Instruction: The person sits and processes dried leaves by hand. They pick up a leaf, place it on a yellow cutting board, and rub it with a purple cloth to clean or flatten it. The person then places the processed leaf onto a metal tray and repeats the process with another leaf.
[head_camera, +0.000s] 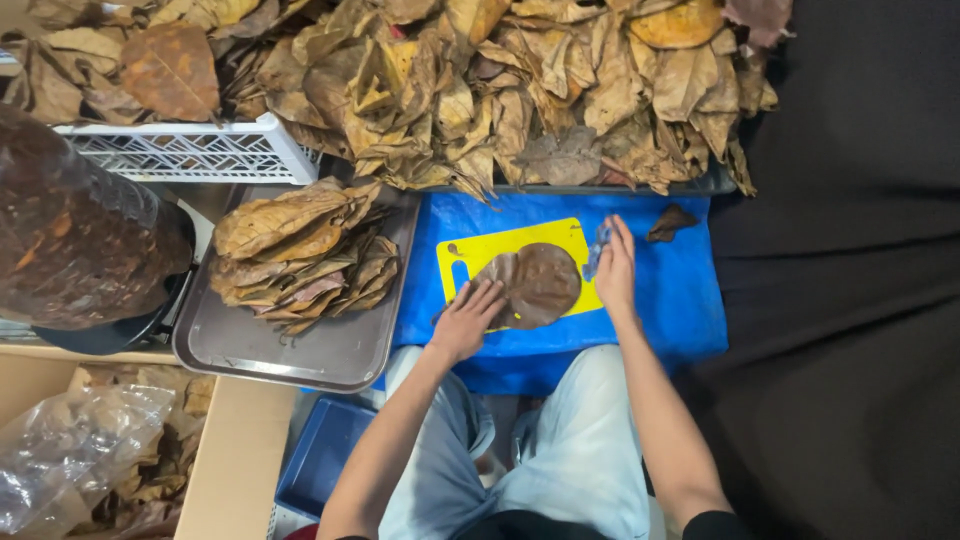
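both hands (468, 318) (614, 268) press leaf (540, 283) inside yellow board's (500, 243) edges

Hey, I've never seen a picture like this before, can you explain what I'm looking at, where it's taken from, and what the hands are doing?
This is one picture from a camera worn on a person's head, looking down at their lap and two bare hands. No machine is involved. On a blue cloth lies a yellow board with a dark brown leaf on it. The left hand presses flat on the leaf's edge. The right hand rests at the board's other side, holding something small and bluish that I cannot make out. Beside them a metal tray carries a stack of dry leaves, and a big leaf pile lies behind. A small leaf scrap sits on the cloth.
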